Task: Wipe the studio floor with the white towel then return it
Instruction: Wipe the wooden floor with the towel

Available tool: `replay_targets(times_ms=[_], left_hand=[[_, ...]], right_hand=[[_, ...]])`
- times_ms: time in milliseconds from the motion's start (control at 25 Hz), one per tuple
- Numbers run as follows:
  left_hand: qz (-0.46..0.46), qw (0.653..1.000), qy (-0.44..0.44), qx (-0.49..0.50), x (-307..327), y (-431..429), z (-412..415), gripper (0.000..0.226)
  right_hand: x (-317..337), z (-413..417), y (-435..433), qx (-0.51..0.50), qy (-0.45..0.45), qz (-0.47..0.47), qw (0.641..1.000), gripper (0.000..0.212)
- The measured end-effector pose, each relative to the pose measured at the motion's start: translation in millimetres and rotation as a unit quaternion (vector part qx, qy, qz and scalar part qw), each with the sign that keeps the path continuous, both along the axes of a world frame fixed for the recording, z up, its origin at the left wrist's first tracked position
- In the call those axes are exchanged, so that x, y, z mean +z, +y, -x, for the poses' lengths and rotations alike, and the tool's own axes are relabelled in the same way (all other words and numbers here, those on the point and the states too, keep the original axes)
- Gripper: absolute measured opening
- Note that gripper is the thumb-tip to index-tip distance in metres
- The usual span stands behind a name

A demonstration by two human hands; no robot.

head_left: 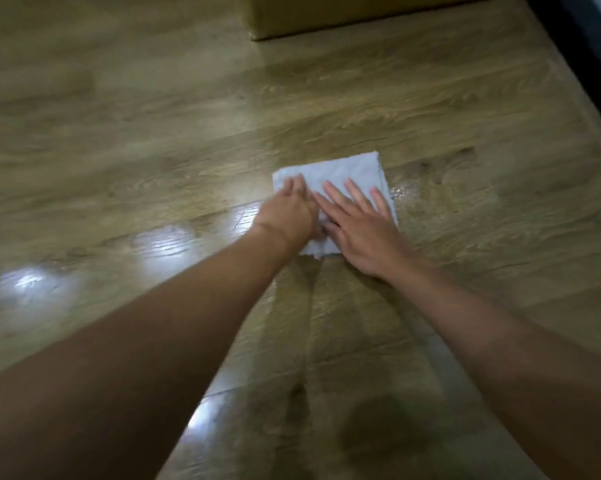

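Wood floor [153,133], squarish white towel [340,171] slightly askew

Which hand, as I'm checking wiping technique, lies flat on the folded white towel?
The right hand: its fingers stretch straight across the folded white towel, while the left hand has bent fingers at the towel's left edge.

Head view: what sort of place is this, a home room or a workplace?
Probably an indoor room; which kind I cannot tell. The floor is glossy wood-look planks reflecting lights, a cardboard box stands at the far edge, and a dark skirting strip runs along the right.
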State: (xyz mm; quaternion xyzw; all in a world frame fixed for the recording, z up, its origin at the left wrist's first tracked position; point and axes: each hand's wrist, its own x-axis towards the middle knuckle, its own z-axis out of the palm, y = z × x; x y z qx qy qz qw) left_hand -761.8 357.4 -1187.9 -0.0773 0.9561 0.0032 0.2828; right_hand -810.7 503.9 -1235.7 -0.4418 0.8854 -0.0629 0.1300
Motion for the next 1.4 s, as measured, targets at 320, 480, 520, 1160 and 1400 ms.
replay_targets(times_ms=[320,480,520,1160,1400], left_hand=[[-0.053,0.993,-0.024,0.107,0.5,38.1,-21.0,0.085],[-0.045,0.991,-0.061,0.108,3.1,29.4,6.2,0.090],[-0.053,0.991,-0.057,0.113,4.7,32.2,2.2,0.086],[-0.093,0.913,0.325,0.230,-51.7,35.0,-64.2,0.077],[-0.088,0.879,0.378,0.278,-59.0,34.4,-58.4,0.048]], right_hand=[[-0.9,-6.0,20.6,0.023,-0.006,-0.036,0.999,0.056],[0.8,16.9,2.0,0.033,-0.030,-0.035,0.998,0.057],[2.9,13.5,4.1,0.023,-0.048,-0.034,0.998,0.056],[-0.3,10.8,22.4,-0.027,-0.015,0.034,0.999,0.054],[-12.3,-27.1,16.1,-0.044,0.099,0.003,0.994,0.066]])
